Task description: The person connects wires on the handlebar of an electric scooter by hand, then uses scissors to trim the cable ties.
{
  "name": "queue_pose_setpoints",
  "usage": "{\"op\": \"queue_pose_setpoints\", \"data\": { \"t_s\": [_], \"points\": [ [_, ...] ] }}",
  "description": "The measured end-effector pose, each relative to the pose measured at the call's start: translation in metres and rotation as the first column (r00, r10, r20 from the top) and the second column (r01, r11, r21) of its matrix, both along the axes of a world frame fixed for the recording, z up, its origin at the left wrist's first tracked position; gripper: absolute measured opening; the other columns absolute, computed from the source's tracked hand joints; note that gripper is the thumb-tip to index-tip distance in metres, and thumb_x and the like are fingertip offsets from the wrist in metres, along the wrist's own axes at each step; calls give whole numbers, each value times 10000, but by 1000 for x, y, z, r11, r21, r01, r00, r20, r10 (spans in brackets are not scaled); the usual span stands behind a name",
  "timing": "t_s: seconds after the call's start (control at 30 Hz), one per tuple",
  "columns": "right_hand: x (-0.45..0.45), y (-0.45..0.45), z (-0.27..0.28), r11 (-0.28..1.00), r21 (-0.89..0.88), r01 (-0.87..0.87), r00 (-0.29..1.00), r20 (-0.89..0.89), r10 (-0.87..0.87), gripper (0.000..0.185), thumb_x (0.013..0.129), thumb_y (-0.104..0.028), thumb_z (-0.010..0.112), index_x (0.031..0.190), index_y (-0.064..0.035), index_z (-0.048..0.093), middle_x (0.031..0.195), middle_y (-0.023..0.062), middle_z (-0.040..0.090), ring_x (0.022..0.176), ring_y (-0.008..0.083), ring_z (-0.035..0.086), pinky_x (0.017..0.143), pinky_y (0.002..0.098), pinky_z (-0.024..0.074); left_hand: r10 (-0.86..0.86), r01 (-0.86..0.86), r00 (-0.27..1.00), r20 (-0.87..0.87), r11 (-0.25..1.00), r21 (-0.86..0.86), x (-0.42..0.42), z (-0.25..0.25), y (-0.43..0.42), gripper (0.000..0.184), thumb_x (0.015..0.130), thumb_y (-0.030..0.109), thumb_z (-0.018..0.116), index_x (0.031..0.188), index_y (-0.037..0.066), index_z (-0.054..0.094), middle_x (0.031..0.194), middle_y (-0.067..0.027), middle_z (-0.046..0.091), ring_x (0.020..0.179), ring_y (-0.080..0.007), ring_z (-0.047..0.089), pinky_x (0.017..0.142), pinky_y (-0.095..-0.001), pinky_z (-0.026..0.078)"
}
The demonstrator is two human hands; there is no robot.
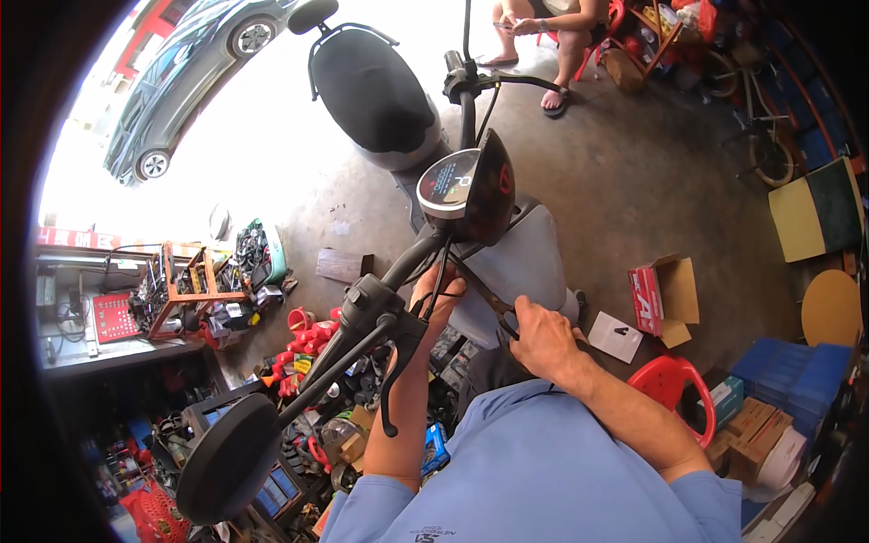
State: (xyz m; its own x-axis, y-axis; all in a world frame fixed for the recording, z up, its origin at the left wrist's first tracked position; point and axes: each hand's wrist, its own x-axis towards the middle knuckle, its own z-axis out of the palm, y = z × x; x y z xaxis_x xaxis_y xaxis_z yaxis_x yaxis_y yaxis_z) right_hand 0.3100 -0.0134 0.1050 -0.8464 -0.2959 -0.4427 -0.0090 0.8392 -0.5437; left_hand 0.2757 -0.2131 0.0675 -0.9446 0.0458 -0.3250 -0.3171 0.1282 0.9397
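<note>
My left hand (441, 285) is below the handlebar of an electric scooter, behind the black cables (444, 262) that hang from it. Its fingers look curled, but the cables and brake lever (398, 380) partly hide them and whatever they hold. My right hand (545, 339) is closed round a slim dark-handled tool (509, 323), whose kind I cannot make out. That tool points up and left, over the scooter's pale front panel (520, 262). Above my hands, the round dashboard (453, 184) is lit and shows a P.
A round mirror (228, 459) juts out at lower left, and the black seat (371, 86) lies beyond the dashboard. Parts and tools crowd the left floor. An opened red carton (665, 299), a white box (615, 338) and a red chair (674, 389) stand right. Another person sits at the back.
</note>
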Motion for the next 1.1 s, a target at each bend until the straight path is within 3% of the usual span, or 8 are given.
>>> {"op": "queue_pose_setpoints", "data": {
  "t_s": [0.3, 0.6, 0.93, 1.0, 1.1],
  "points": [
    [1, 2, -7, 1000, -21, 15, 1000, -27, -15, 341, 738, -121, 680, 960, 28, 468, 862, 240, 625, 829, 415, 646, 765, 475, 520, 37, -38, 999, 10, 987, 159, 0, -4, 2, 156, 834, 161, 595, 869, 24, 529, 713, 26, 479, 655, -82, 447, 597, -238, 362],
    [1, 16, 0, 997, -73, 31, 999, -26, -33, 302, 741, -127, 678, 911, 12, 471, 860, 227, 633, 826, 405, 642, 746, 485, 504, -14, 10, 999, 33, 993, 116, -2, 5, -2, 134, 834, 168, 599, 835, 44, 549, 695, 8, 511, 629, -81, 454, 582, -227, 354],
    [29, 54, -18, 944, -237, 228, 966, -68, -250, 234, 750, -103, 665, 892, -20, 499, 779, 186, 642, 761, 387, 641, 689, 463, 477, 36, -38, 999, 20, 993, 108, 0, -1, 1, 248, 870, 239, 587, 697, 68, 541, 621, 17, 482, 585, -81, 428, 556, -237, 314],
    [31, 57, -16, 881, -305, 361, 918, -53, -394, 232, 743, -81, 671, 899, -17, 512, 747, 178, 635, 732, 371, 642, 679, 447, 482, 63, -67, 998, 29, 987, 149, 2, 0, 2, 223, 875, 231, 597, 753, 48, 566, 657, 5, 523, 592, -84, 458, 566, -234, 342],
    [33, 60, -14, 892, -273, 360, 919, -62, -390, 268, 739, -67, 670, 944, -17, 504, 809, 152, 630, 764, 347, 638, 696, 429, 486, 119, -128, 991, 57, 977, 173, 5, 3, 4, 207, 886, 224, 604, 843, 23, 588, 718, -15, 571, 628, -88, 503, 595, -228, 386]
  ]
}}
